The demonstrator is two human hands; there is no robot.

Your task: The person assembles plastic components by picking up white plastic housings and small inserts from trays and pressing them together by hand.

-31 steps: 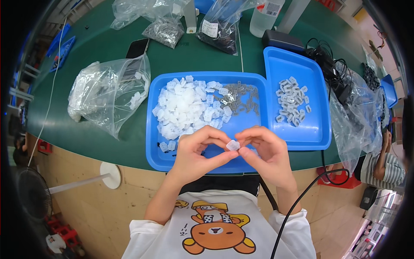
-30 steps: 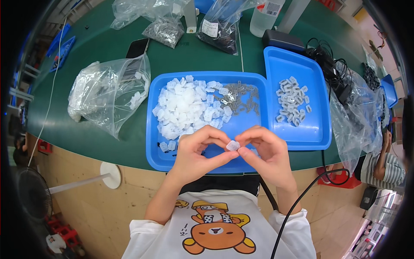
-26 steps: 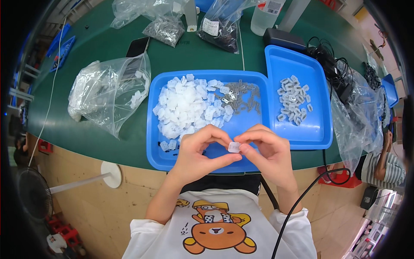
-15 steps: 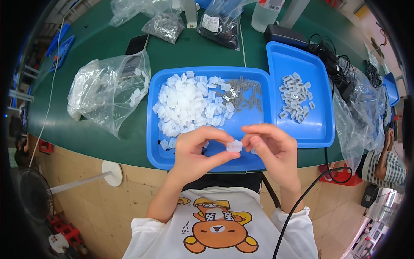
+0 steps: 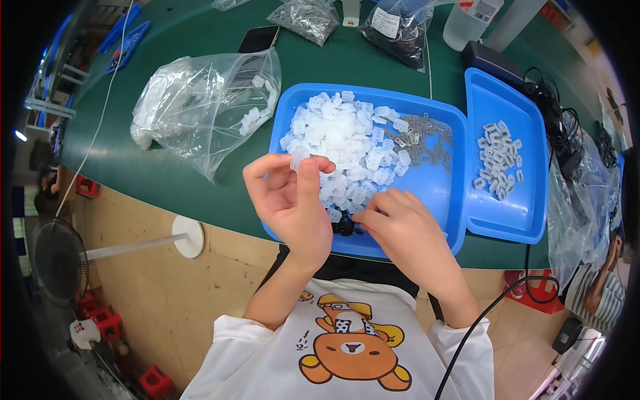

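Note:
My left hand [image 5: 287, 200] is raised over the near left edge of a large blue tray [image 5: 460, 200]. It pinches a translucent white plastic piece [image 5: 300, 157] between thumb and fingers. Low in the tray, my right hand [image 5: 403, 227] has its fingers drawn together beside some small black parts [image 5: 343, 225]. Whatever its fingertips hold, if anything, is hidden. A heap of similar white plastic pieces [image 5: 333, 127] fills the tray's left side. Small grey flat parts [image 5: 427, 140] lie in its far right corner.
A second blue tray [image 5: 533, 223] at the right holds a pile of small oval pieces [image 5: 499, 160]. Left of the trays lies a clear plastic bag [image 5: 200, 100], near a phone [image 5: 259, 40]. Further back are bagged parts [image 5: 303, 20], a bottle [image 5: 470, 23] and black cables [image 5: 563, 127].
My hands have parted: the left has lifted away with the white piece, while the right has lowered to the black parts in the tray. The whole view has shifted.

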